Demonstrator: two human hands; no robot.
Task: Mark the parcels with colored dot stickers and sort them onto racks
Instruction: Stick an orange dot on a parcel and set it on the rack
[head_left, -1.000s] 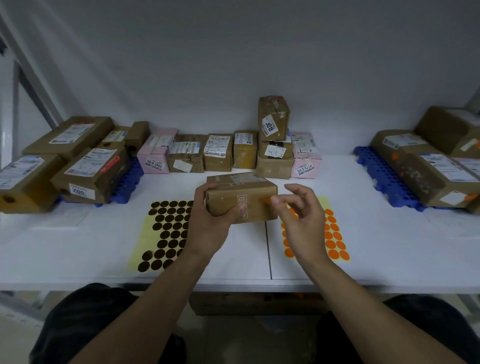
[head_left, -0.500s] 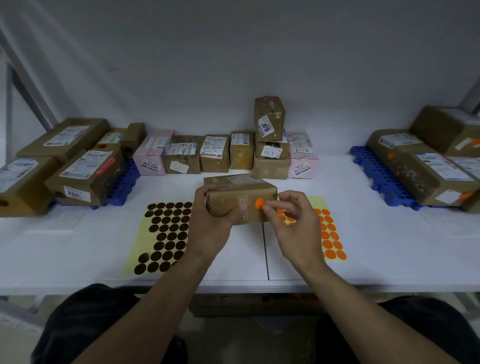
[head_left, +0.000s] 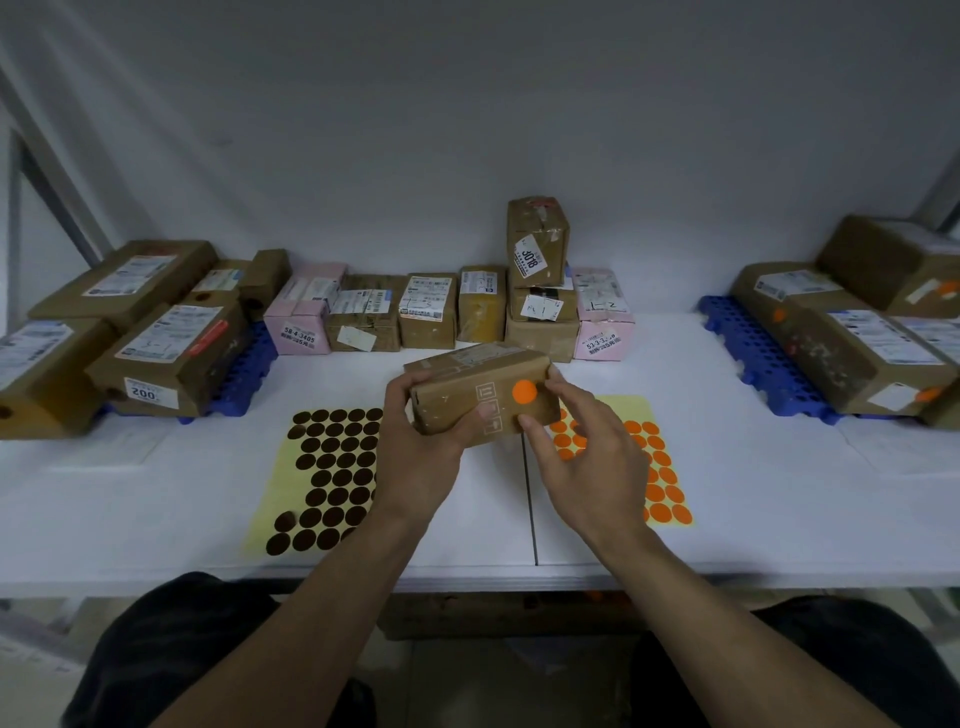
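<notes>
Parcel (head_left: 467, 410) of brown card sits lifted off the desk (head_left: 779, 493) at the middle of my view, tilted a little, above the seam between the two sticker sheets. The left hand (head_left: 421, 457) grips its left end, thumb over the top and fingers (head_left: 485, 415) curled round onto the front face. An orange dot sticker (head_left: 524, 392) lies flat on that front face, near the right end and beside some printed handling symbols. The right hand (head_left: 587, 467) is at the parcel's right end with its fingers loosely spread; the thumb tip and forefinger tip touch the card, but I cannot tell whether they pinch it or only rest there. Under the left wrist lies the yellow sheet of brown dots (head_left: 327, 478), and under the right hand the sheet of orange dots (head_left: 660, 483). A row of parcels (head_left: 428, 317) stands along the wall, two of them pink and one stacked on top. Blue racks, left (head_left: 244, 374) and right (head_left: 748, 353), each carry larger parcels.
</notes>
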